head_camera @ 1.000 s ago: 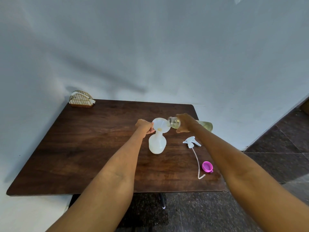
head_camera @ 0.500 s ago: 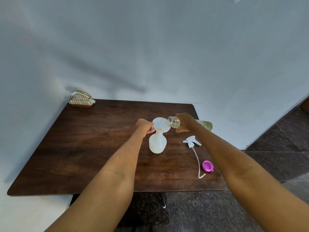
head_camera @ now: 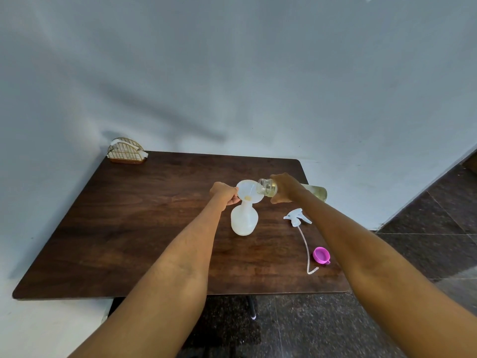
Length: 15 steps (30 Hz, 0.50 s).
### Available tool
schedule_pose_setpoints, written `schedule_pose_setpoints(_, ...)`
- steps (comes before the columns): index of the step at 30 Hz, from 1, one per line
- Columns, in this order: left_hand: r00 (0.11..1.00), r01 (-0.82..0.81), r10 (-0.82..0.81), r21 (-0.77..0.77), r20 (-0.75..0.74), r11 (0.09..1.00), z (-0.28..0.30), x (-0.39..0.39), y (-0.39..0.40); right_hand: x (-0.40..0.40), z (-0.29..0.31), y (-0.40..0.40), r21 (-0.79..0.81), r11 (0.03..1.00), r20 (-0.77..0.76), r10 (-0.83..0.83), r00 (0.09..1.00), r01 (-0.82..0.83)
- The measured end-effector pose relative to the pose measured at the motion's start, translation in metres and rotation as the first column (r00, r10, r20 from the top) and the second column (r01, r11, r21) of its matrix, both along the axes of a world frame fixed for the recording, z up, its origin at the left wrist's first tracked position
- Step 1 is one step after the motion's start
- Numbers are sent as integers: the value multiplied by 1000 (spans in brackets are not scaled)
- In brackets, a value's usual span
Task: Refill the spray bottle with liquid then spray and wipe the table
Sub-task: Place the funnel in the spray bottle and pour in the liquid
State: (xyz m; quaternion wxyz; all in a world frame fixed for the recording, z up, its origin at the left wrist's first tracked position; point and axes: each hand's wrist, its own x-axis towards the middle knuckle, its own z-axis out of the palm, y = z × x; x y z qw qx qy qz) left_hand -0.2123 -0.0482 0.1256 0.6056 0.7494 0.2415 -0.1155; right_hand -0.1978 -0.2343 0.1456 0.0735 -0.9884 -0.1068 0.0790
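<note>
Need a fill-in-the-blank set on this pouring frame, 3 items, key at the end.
1. The left hand steadies the ____ sitting in the white spray bottle.
2. The right hand tips a clear bottle of ____ liquid.
3. The trigger sprayer head lies on the table beside a ____ cap.

Missing words: funnel; yellowish; pink

Both bare forearms are stretched forward from the lower edge of the view, converging toward twelve o'clock. The left hand (head_camera: 224,193) is curled, its fingers pinched at three o'clock on what is held. The right hand (head_camera: 285,188) is wrapped around its load, knuckles upward, the wrist turned toward nine o'clock
</note>
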Motion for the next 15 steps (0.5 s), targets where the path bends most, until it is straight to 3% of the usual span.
schedule_pose_setpoints(15,1000,2,-2,5,-1,1000,0,0,1,2,-1,2,-17,1000,-9,5,1000,-6)
